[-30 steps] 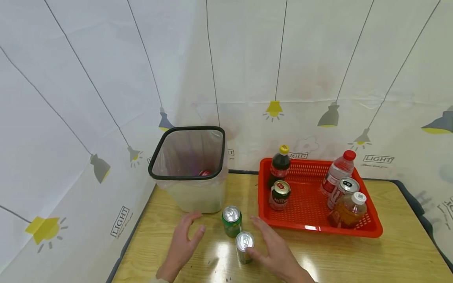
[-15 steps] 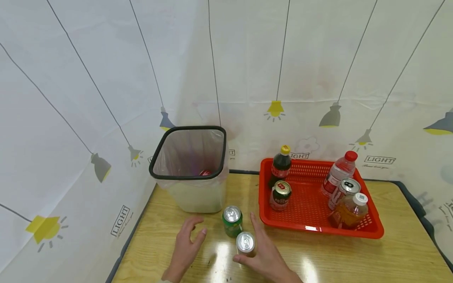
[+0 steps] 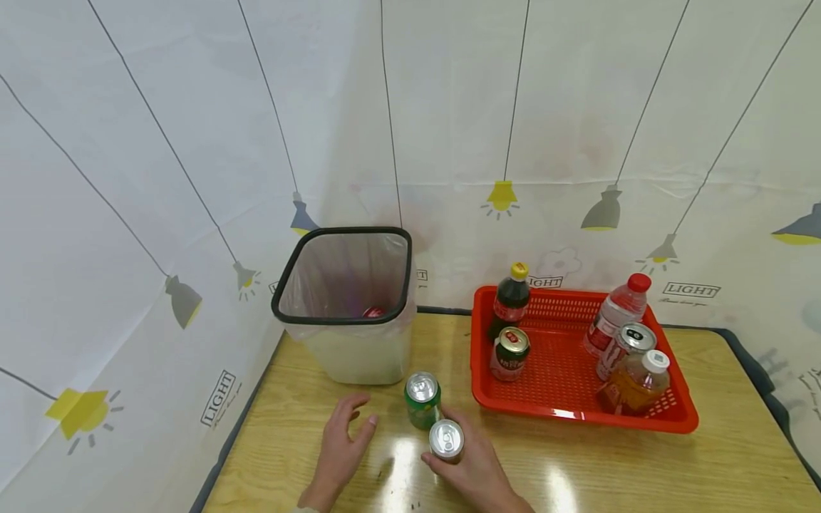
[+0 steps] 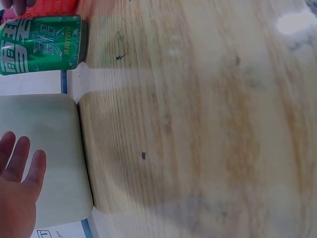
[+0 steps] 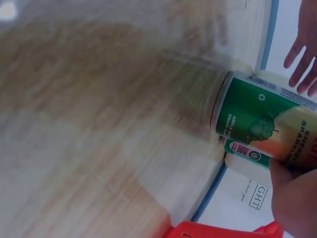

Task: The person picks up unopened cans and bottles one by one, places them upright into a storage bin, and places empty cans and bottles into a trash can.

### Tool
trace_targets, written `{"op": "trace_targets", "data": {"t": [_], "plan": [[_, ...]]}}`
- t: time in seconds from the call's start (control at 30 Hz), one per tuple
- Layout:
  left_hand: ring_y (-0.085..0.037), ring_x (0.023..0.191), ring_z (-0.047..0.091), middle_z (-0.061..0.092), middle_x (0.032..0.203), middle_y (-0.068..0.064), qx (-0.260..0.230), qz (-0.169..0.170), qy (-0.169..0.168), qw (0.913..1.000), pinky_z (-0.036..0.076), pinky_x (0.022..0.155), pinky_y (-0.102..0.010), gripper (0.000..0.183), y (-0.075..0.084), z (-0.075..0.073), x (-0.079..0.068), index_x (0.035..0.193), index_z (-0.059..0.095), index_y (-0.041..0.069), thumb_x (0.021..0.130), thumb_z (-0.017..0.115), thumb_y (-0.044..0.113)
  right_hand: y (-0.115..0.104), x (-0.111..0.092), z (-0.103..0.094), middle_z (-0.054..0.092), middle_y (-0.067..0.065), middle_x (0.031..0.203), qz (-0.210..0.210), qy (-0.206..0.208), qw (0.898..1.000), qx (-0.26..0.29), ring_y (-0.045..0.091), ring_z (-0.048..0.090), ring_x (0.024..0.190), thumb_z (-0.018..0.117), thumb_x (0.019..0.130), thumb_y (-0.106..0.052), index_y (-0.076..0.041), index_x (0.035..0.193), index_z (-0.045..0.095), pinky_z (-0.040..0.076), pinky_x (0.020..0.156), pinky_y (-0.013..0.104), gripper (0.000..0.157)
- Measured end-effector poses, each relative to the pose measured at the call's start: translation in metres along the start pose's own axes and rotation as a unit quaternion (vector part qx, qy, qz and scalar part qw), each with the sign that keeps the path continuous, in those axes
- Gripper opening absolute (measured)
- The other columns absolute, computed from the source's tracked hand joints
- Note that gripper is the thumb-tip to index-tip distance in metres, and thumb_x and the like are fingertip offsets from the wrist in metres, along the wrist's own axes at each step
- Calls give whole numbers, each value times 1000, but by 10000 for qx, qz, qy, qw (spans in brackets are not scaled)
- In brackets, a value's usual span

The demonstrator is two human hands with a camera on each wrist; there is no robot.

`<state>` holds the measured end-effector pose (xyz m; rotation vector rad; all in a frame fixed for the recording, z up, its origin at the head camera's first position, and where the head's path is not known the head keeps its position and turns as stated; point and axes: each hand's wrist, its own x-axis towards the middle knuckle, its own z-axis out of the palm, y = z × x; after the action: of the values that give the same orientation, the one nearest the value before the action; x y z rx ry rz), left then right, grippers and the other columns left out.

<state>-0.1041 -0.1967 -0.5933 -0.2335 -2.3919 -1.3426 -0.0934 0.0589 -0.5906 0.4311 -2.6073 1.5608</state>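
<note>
My right hand grips a silver-topped drink can, thumb on its near side and fingers round the right. In the right wrist view this can has a green and yellow-orange label with printed fruit, and its base is close to the tabletop. Just behind it stands a green drink can with a silver top, upright on the table. To the left of both cans, my left hand hovers with relaxed, parted fingers and holds nothing; the left wrist view shows its spread fingers.
A bin with a black rim and plastic liner stands behind the left hand, a red item inside. At right, a red basket holds bottles and cans. A printed sheet walls the wooden table.
My right hand has moved left and closed round the silver-topped can, from open beside it. My left hand has shifted only slightly. The green can stays where it was.
</note>
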Motion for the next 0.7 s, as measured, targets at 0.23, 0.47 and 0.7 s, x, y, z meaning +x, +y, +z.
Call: {"op": "trace_targets", "data": {"t": [0.23,0.47,0.7], "plan": [[-30,118,64,66,129,-16,-43,12,-24,10000,57,94,-48,39,-1,1,-2,131,62,0,94,71,9,1,-1,0,71,-8,98,-26,24,10000,54,7,67,90,92,77,-32,-12,114,66,57,78,32,49],[-29,119,64,66,129,-17,-160,-82,-66,9998,56,95,-47,40,0,1,-3,132,61,-1,95,71,7,3,-3,-7,69,-9,98,-183,-122,9983,532,6,65,89,92,76,-18,-11,114,64,56,79,29,46],[-29,120,63,66,128,-15,-372,-134,-95,9992,55,97,-49,40,2,3,-2,132,61,-2,93,73,4,2,-6,-15,68,-8,96,-284,147,9967,751,6,65,87,92,73,-11,-9,112,63,56,78,29,48]]}}
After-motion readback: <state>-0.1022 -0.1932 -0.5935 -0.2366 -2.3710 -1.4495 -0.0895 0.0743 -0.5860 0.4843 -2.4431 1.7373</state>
